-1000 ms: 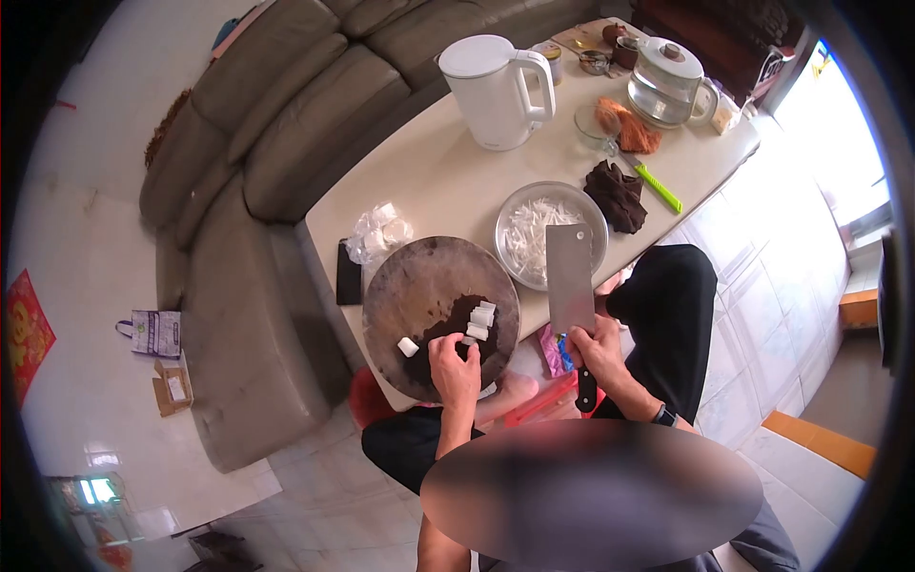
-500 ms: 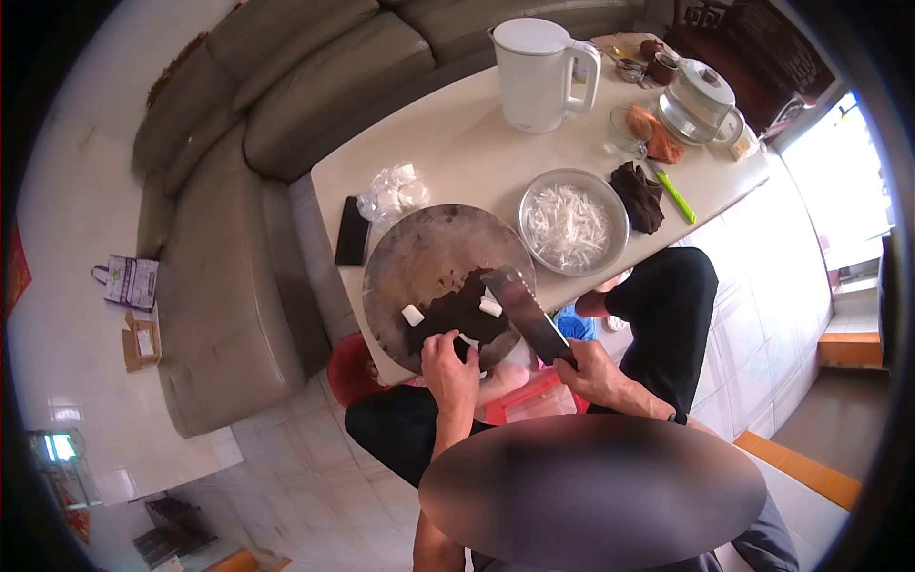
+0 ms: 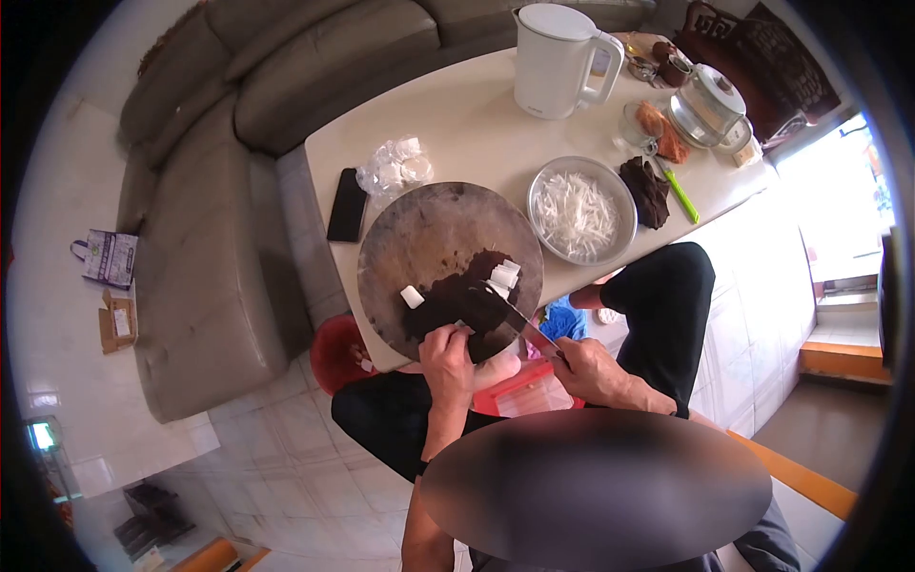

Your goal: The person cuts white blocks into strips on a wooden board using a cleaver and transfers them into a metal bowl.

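Observation:
A kitchen knife (image 3: pixel 530 332) is gripped by its handle in my right hand (image 3: pixel 591 370); the blade is turned nearly edge-on over the round chopping board (image 3: pixel 405 238). My left hand (image 3: pixel 446 360) is closed at the board's near edge, its fingertips on a small white piece (image 3: pixel 463 325) that they mostly hide. White slices (image 3: pixel 502 277) lie just beyond the knife tip. A white chunk (image 3: pixel 412 296) sits to their left. A dark wet patch spreads across the wood beneath these pieces.
A metal bowl of white shreds (image 3: pixel 577 212) stands right of the board, beside a dark cloth-like bundle (image 3: pixel 645 193) and a green-handled tool (image 3: pixel 681 197). Behind are a white kettle (image 3: pixel 556 67) and glass pot (image 3: pixel 707 107). A phone (image 3: pixel 347 205) and plastic bag (image 3: pixel 393 167) lie left.
The knife has turned from showing its flat side to nearly edge-on and dropped closer to my left hand. The white slices beyond it now look more spread out. The whole view has shifted slightly.

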Demonstrator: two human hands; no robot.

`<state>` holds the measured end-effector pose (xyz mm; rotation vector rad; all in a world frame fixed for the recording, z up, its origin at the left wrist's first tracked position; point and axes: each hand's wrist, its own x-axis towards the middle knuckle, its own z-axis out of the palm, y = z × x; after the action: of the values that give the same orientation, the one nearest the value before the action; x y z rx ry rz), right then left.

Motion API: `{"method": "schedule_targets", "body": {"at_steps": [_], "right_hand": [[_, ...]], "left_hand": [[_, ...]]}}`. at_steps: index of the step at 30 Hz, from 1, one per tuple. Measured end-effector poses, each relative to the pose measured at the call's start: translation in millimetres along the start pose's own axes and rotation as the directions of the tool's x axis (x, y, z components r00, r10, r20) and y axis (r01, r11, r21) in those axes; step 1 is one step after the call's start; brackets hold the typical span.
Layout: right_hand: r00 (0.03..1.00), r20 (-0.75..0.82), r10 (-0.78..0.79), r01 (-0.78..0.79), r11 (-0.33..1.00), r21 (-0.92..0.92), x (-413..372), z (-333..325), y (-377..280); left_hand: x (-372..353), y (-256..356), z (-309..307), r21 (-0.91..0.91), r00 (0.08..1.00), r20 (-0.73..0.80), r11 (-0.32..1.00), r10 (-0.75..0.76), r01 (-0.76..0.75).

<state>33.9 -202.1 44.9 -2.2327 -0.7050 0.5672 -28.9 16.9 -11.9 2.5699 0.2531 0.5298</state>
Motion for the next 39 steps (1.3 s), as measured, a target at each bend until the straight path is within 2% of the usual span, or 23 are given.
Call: {"method": "schedule_targets", "body": {"at_steps": [2, 6, 10, 15, 18, 23, 24, 25, 34, 39], "right_hand": [[1.0, 0.024, 0.015, -0.014, 1.0, -0.014, -1, 1, 0], [0.995, 0.059, -0.078, 0.083, 0.992, -0.1, -3, -1, -8], [0.988, 0.089, -0.13, 0.144, 0.973, -0.179, -2, 3, -15], [0.987, 0.123, -0.103, 0.129, 0.966, -0.224, 1, 2, -21], [0.986, 0.132, -0.099, 0.129, 0.961, -0.244, 2, 2, -22], [0.976, 0.193, -0.106, 0.159, 0.946, -0.283, 2, 0, -19], [0.969, 0.173, -0.175, 0.221, 0.93, -0.295, 3, 2, -16], [0.957, 0.155, -0.244, 0.282, 0.909, -0.307, 3, 4, -14], [0.946, 0.245, -0.212, 0.288, 0.895, -0.339, 13, 1, -16], [0.942, 0.253, -0.223, 0.304, 0.885, -0.354, 19, 10, -20]], "left_hand": [[-3, 1, -4, 0.026, 0.999, -0.007, 0.999, 0.048, -0.048], [-9, -2, -2, 0.084, 0.988, -0.061, 0.987, 0.139, -0.134], [-5, -3, 2, 0.076, 0.987, -0.076, 0.987, 0.145, -0.139], [-2, -4, 12, 0.054, 0.992, -0.118, 0.998, 0.036, -0.03], [-2, -2, 13, 0.045, 0.994, -0.107, 0.999, 0.032, -0.027], [-8, -9, 11, 0.101, 0.986, -0.078, 0.985, 0.148, -0.139], [-9, -11, 12, 0.12, 0.984, -0.06, 0.98, 0.167, -0.159], [-10, -12, 12, 0.119, 0.984, -0.055, 0.98, 0.168, -0.161], [-14, -17, 17, 0.082, 0.975, -0.11, 0.979, 0.193, -0.185], [-15, -19, 18, 0.038, 0.982, -0.12, 0.989, 0.143, -0.139]]}}
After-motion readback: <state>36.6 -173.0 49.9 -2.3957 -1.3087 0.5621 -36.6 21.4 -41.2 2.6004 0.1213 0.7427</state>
